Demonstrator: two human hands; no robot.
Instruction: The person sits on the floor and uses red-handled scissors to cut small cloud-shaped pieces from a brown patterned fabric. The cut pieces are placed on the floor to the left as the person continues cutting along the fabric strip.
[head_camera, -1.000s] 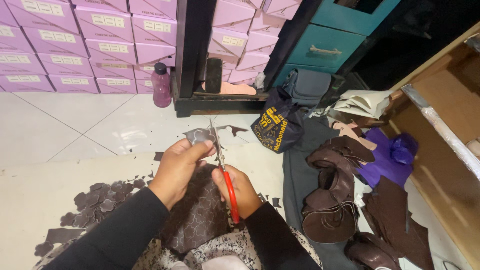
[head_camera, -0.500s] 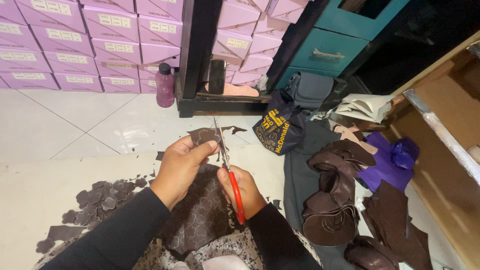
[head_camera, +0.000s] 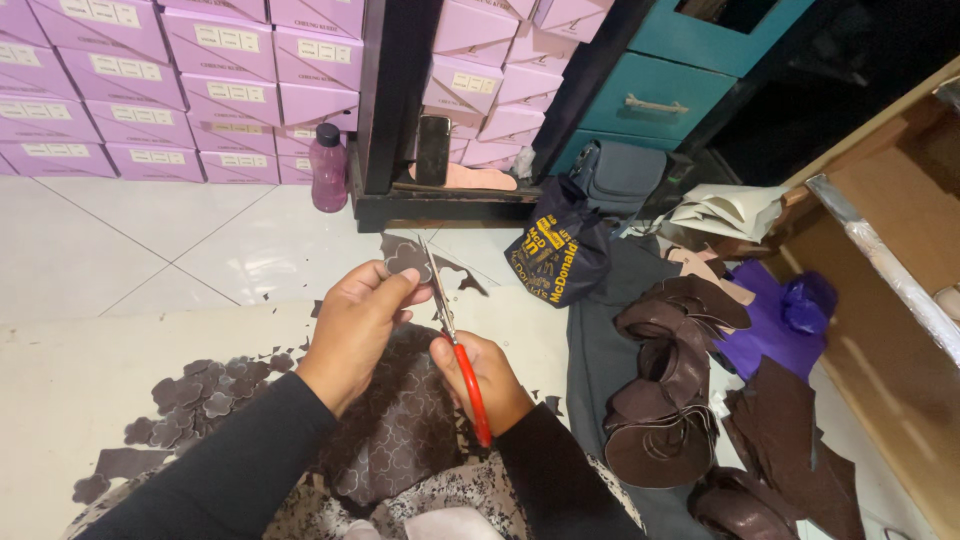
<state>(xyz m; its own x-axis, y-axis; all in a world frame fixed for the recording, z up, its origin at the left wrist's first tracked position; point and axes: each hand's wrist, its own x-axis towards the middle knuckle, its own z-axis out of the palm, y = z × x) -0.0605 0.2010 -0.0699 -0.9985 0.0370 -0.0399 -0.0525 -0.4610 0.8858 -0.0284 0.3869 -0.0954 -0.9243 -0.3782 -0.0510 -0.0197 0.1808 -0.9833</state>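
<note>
Heap of cut dark-brown leather shapes (head_camera: 190, 400) on floor at left. Left hand (head_camera: 355, 320) pinches dark-brown leather sheet (head_camera: 395, 430) at top edge, sheet draped over lap. Right hand (head_camera: 485, 375) closed round red-handled scissors (head_camera: 450, 335), blades at sheet edge. Rolled brown leather pieces (head_camera: 665, 400) at right.

Both hands raised close together, left (head_camera: 352, 320) pinching, right (head_camera: 487, 375) fisted.
</note>
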